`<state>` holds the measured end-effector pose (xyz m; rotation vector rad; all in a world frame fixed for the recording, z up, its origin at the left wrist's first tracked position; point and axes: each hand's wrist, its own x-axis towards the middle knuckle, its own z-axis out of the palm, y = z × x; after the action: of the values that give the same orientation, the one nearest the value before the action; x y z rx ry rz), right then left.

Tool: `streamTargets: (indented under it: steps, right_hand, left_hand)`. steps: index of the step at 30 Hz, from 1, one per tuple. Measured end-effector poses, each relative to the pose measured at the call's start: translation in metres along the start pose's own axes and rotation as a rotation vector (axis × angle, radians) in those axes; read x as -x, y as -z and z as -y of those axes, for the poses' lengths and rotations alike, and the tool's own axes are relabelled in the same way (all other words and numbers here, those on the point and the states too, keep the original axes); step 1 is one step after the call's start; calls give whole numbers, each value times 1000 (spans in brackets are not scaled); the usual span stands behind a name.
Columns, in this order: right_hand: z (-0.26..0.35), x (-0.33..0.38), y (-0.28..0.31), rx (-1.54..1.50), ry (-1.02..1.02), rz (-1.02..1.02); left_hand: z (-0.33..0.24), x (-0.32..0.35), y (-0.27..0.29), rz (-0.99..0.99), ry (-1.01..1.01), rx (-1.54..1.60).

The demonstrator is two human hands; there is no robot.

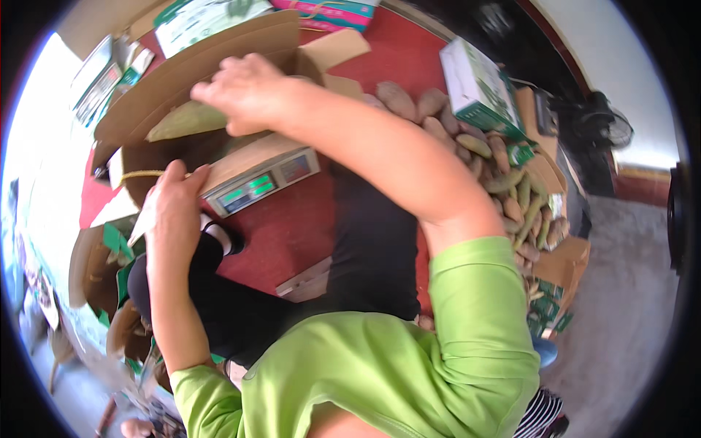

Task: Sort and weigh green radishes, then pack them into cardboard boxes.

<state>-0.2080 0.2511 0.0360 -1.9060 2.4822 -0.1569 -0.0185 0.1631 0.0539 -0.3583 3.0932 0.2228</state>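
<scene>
An open cardboard box (139, 109) stands on a digital scale (296, 169) whose small display is lit green. My right hand (248, 93) reaches across into the box. Its fingers and thumb close round one end of a long pale-green ear of corn (186, 121), apparently in its husk; the gripped end is partly hidden. At the box's near left side, my left hand (175, 204) pinches the cardboard edge between thumb and fingers. A yellowish cord (142, 174) runs beside those fingers. Deeper inside, the box is in shadow.
Sweet potatoes (398, 101) and green cucumber-like vegetables (531, 212) are heaped on the right. A white-and-green carton (478, 87) stands beside them. More cartons (208, 25) lie beyond the box. Opened boxes (91, 266) stand at left, on or near the red floor covering (274, 241).
</scene>
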Motion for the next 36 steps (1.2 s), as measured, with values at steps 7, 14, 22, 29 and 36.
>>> streamTargets:
  steps: [7,14,22,29,36]
  right_hand:
    - [-20,23,-2,-172,-320,-186]
    - [-48,155,-1,-397,-468,-903]
    - [-82,365,-148,-447,-1269,-459]
    - [-99,527,-254,-502,-1829,-305]
    - [-119,516,-222,-639,-2150,-541]
  left_hand:
    - [0,-4,-5,-43,0,-26]
    - [-7,-10,-10,-67,34,-96]
    - [0,-11,-15,-86,25,-59]
    - [-4,-13,-14,-33,61,28]
    - [0,-11,-12,-49,-3,-49]
